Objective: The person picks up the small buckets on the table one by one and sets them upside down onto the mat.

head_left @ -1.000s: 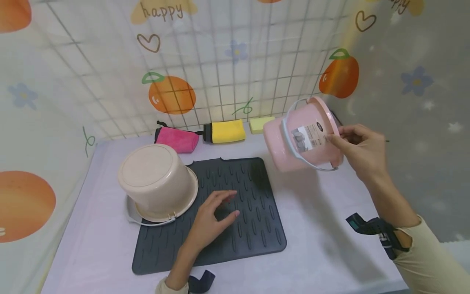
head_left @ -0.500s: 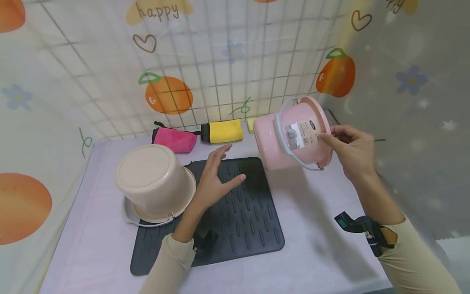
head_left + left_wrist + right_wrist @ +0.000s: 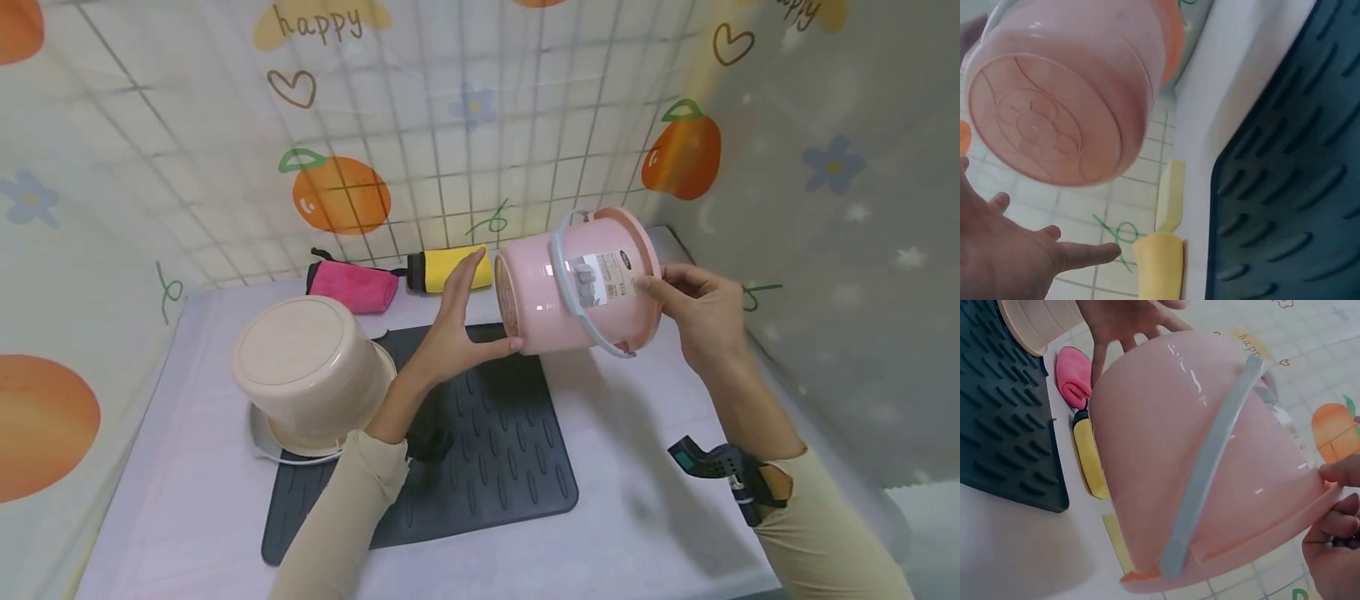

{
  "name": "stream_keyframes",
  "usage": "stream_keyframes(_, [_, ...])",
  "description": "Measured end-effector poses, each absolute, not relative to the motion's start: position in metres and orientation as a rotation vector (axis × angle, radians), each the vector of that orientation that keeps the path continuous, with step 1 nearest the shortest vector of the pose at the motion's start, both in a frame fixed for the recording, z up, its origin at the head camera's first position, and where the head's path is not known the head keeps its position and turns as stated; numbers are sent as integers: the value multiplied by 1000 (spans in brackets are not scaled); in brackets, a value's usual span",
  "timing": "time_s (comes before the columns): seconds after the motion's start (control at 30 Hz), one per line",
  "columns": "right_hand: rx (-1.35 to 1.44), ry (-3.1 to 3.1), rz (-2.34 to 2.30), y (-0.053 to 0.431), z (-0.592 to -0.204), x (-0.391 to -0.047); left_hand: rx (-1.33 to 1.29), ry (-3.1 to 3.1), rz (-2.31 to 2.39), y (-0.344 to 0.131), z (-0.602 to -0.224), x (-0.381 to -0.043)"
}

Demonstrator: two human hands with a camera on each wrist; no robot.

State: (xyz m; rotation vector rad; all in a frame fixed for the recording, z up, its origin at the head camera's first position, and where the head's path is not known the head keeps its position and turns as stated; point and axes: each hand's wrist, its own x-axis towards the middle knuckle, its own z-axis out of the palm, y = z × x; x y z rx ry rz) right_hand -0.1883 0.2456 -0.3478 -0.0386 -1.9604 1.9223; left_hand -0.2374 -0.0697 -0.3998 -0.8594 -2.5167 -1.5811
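A pink bucket (image 3: 536, 292) with a pale blue handle and a printed label is held on its side above the table, base to the left. My right hand (image 3: 701, 321) pinches its rim between thumb and fingers, as the right wrist view also shows near the rim (image 3: 1254, 559). At the base, my left hand (image 3: 457, 337) is spread, thumb apart from straight fingers; in the left wrist view a gap shows between the fingers and the bucket's base (image 3: 1041, 125). A cream bucket (image 3: 315, 367) stands upside down at the left, partly on the dark ridged mat (image 3: 495, 450).
Along the back lie a pink rolled cloth (image 3: 352, 286), a yellow rolled cloth (image 3: 453, 268) and a pale yellow block (image 3: 1171, 195). A patterned curtain (image 3: 420, 108) hangs behind over a wire grid. White cloth (image 3: 615, 500) covers the table.
My left hand has risen from over the mat toward the pink bucket's base, its fingers spreading. My right hand has brought the bucket left, and it has turned a little more onto its side.
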Motion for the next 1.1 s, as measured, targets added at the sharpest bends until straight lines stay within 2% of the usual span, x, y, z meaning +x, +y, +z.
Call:
stream_keyframes(0.2, [55,-1922,2033,241,-354,-190,-966,-2487,-1670,-64,-392,-244])
stream_keyframes(0.33, [132,-1829,2183,240,-357,-192,-1022,-2406,-1753,-60,-377,-235])
stream_keyframes(0.57, [75,-1906,2202,239,-360,-193,-991,-2327,-1675,-57,-356,-222])
stream_keyframes(0.83, [81,-2425,1675,240,-362,-185,-859,-2361,-1502,-80,-375,-235])
stream_keyframes(1.1, [236,-2540,1446,236,-365,-165,-732,-2457,-1368,-93,-359,-228])
